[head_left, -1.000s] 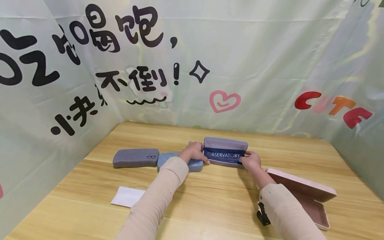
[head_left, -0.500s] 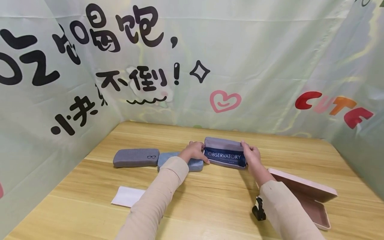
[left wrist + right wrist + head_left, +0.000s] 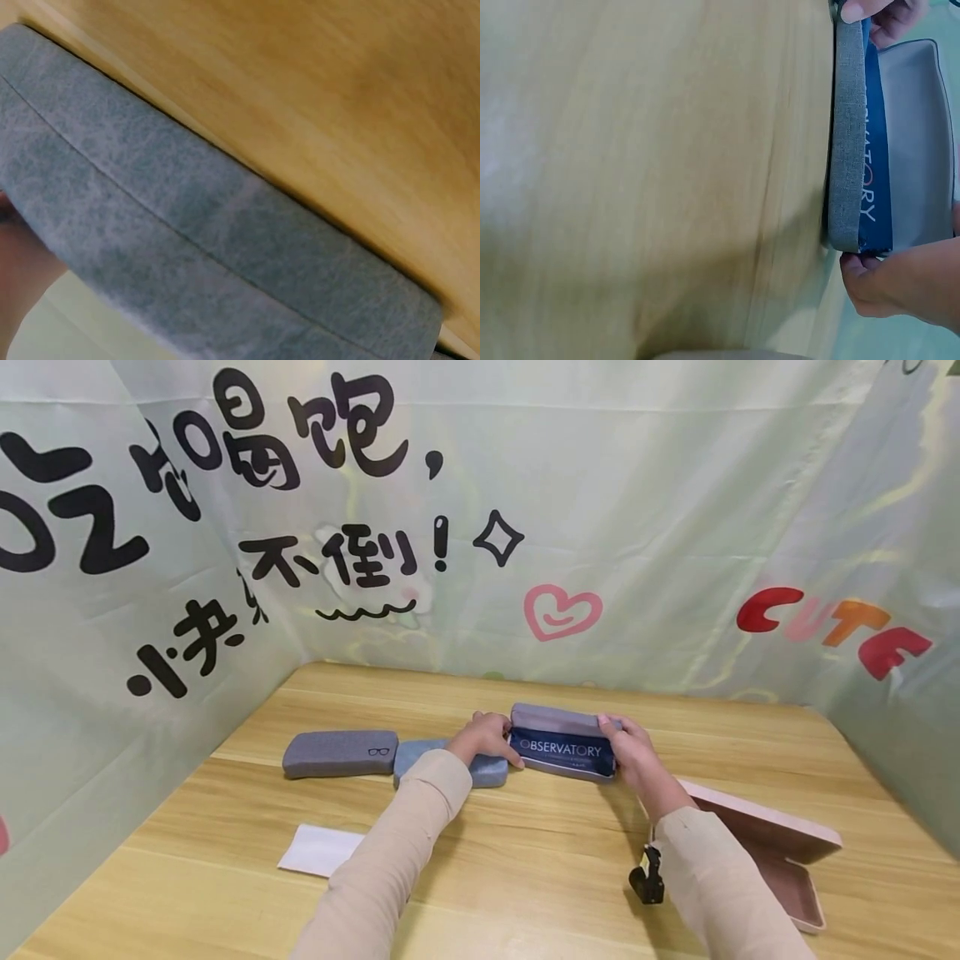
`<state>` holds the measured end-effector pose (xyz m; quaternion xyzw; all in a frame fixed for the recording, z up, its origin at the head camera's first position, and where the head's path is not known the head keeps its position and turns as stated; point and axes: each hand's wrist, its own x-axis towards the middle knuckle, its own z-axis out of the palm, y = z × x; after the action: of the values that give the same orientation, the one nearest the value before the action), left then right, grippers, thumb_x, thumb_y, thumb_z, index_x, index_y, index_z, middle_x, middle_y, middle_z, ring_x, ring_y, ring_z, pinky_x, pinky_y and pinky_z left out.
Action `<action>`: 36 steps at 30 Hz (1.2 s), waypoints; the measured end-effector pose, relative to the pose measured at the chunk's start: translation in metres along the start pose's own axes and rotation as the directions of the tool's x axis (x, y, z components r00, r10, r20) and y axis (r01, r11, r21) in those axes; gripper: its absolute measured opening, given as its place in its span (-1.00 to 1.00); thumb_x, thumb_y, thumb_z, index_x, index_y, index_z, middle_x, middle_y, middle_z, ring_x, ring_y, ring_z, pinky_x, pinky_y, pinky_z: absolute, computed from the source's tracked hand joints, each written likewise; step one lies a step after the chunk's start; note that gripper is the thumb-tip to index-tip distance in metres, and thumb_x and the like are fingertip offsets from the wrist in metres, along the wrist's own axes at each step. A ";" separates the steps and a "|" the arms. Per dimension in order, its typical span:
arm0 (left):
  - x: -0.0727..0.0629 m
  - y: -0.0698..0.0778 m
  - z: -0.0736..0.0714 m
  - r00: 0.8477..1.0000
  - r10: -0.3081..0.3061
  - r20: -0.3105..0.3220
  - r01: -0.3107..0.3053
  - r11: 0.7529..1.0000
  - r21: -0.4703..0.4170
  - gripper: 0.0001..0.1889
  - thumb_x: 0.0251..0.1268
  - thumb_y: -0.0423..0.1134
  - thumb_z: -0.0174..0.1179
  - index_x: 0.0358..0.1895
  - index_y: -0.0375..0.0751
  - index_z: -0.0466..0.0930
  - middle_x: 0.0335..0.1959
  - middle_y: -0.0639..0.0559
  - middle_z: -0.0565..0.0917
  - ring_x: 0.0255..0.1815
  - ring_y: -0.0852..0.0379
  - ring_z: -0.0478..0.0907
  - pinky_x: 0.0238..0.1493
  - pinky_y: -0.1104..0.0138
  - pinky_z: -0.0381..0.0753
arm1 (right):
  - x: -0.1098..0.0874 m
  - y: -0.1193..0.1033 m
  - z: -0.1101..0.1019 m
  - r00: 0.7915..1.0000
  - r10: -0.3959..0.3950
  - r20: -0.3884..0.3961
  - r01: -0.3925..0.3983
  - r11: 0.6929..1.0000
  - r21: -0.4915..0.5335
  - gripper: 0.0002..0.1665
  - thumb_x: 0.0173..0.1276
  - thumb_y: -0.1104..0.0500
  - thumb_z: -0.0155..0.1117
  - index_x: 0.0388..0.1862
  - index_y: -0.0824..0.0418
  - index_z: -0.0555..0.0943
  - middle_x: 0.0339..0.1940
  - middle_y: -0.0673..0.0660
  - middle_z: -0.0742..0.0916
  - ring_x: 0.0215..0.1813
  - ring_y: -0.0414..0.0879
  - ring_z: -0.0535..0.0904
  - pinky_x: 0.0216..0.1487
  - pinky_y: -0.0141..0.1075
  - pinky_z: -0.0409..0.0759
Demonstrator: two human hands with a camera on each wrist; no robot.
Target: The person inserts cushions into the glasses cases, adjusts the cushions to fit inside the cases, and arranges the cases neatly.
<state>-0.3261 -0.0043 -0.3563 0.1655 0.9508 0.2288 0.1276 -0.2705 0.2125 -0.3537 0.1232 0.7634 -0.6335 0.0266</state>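
Observation:
A grey glasses case (image 3: 558,718) stands at the middle back of the table with its lid raised. In it lies a dark blue cloth (image 3: 562,755) printed "OBSERVATORY". My left hand (image 3: 487,739) grips the case's left end, thumb at the lower front corner; the right wrist view shows that thumb on the front wall. At the other end my right hand (image 3: 632,750) holds the case, with its thumb by the lid's right corner and other fingers partly hidden. Under my left wrist is a closed blue glasses case (image 3: 420,760), which fills much of the left wrist view (image 3: 187,195).
A closed grey glasses case (image 3: 341,755) with a glasses print lies at the left. A white folded cloth or paper (image 3: 318,852) is nearer me. On the right an opened pink case (image 3: 795,831) is partly behind my right sleeve, beside a small black object (image 3: 647,881).
My right hand has moved from the cloth's right corner up to the lid's right end. The lid leans slightly lower at that side. My left hand has stayed in place.

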 end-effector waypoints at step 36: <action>0.003 -0.005 0.001 0.996 0.073 0.051 -0.071 0.997 -0.038 -0.24 -0.12 -0.07 0.45 0.25 -0.16 0.40 0.10 -0.03 0.59 0.26 -0.08 0.23 0.26 0.18 0.29 | 0.006 -0.016 -0.046 0.851 0.043 0.523 0.171 0.919 -0.355 -0.32 0.47 0.04 -0.06 0.43 0.33 0.06 0.39 0.47 0.21 0.29 0.17 0.33 0.31 0.12 0.24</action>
<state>-0.3296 -0.0073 -0.3596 0.2033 0.9362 0.2461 0.1472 -0.2744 0.2551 -0.3304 -0.0867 0.8413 -0.4793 0.2346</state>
